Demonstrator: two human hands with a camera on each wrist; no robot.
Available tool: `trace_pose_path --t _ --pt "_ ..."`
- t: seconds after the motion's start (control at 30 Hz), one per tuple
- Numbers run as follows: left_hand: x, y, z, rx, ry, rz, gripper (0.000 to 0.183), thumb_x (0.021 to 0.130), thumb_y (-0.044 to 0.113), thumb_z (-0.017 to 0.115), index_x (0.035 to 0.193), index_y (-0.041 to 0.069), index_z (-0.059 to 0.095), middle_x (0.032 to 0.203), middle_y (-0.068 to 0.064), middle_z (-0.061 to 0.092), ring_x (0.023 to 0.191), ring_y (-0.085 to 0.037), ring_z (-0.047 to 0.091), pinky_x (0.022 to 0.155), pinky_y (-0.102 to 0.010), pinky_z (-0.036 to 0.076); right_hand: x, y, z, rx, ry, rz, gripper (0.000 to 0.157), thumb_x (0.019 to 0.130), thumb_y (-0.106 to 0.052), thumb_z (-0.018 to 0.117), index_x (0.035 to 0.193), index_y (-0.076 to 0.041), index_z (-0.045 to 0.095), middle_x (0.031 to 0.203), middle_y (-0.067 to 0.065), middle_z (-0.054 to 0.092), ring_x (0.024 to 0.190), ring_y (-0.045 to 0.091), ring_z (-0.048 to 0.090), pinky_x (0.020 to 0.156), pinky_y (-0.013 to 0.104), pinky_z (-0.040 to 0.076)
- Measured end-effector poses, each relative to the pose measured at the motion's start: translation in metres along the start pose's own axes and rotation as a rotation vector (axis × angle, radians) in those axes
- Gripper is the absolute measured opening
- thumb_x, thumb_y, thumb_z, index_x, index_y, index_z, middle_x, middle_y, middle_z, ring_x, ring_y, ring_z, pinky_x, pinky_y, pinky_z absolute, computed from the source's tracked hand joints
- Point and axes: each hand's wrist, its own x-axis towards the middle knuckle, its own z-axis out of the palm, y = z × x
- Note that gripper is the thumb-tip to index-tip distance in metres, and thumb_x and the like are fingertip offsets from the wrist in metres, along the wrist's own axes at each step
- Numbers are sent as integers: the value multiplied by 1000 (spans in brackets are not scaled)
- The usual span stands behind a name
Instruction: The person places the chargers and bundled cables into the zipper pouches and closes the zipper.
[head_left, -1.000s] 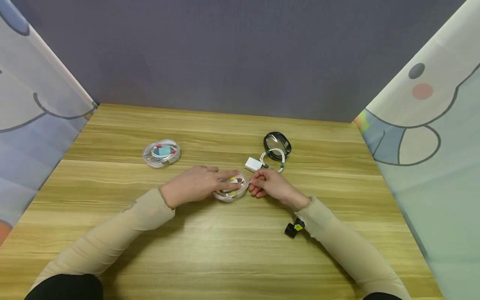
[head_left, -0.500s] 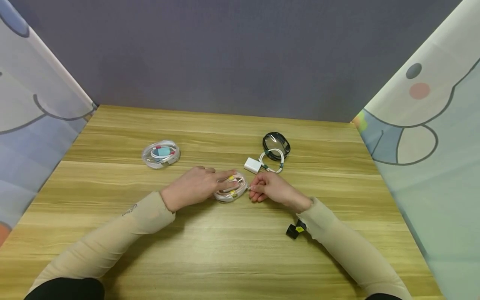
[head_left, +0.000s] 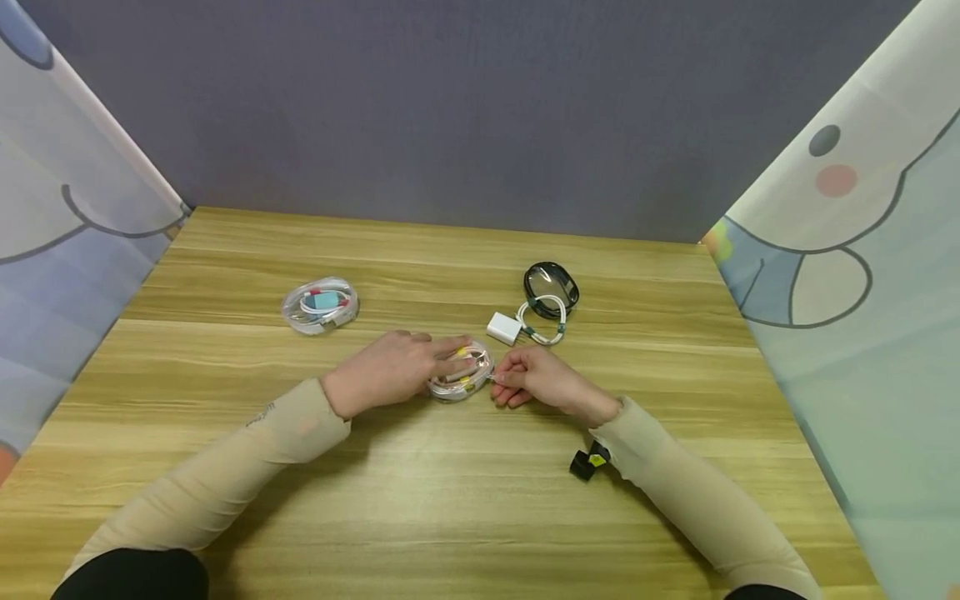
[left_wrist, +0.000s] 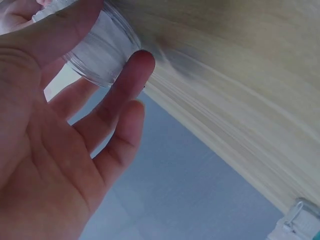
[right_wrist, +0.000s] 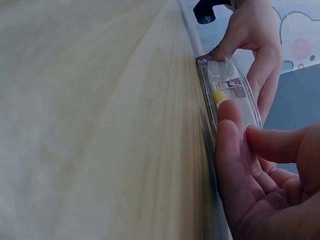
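- left hand [head_left: 393, 371] grips the clear case [head_left: 461, 387] at the frame's centre
- right hand [head_left: 543, 379] pinches the case's right end
- both have barely shifted; work at that edge appears unfinished

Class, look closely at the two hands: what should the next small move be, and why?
Probably a gentle outward pull by the right hand, to try opening the clear case. That hand seems to pinch the case's end, while the left hand grips the opposite side, which should steady it. A coiled cable shows inside.
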Motion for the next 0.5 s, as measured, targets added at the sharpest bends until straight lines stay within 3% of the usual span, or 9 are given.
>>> trace_pose_path --t 0.17,0.37,0.5 --pt "-2 -2 1 -79 -46 -17 75 78 14 84 146 27 54 155 -7 42 101 -28 64 78 -42 55 2 2 -3 -5 2 -4 15 102 -3 53 107 8 62 91 15 72 78 20 70 69 33 59" --pt "-3 -5 0 -130 -57 -16 80 76 23 88 148 22 51 155 -9 41 124 -33 51 97 -47 48 1 0 -7 -17 -2 -14 20 103 -6 53 112 9 63 94 15 72 79 20 70 71 34 59" --pt "-4 -11 -2 -146 -69 -38 78 79 31 86 148 21 50 154 -11 41 128 -34 47 102 -50 45 -2 -5 -11 -45 -27 -39 24 104 -10 53 112 9 64 95 16 71 81 21 70 72 36 59"
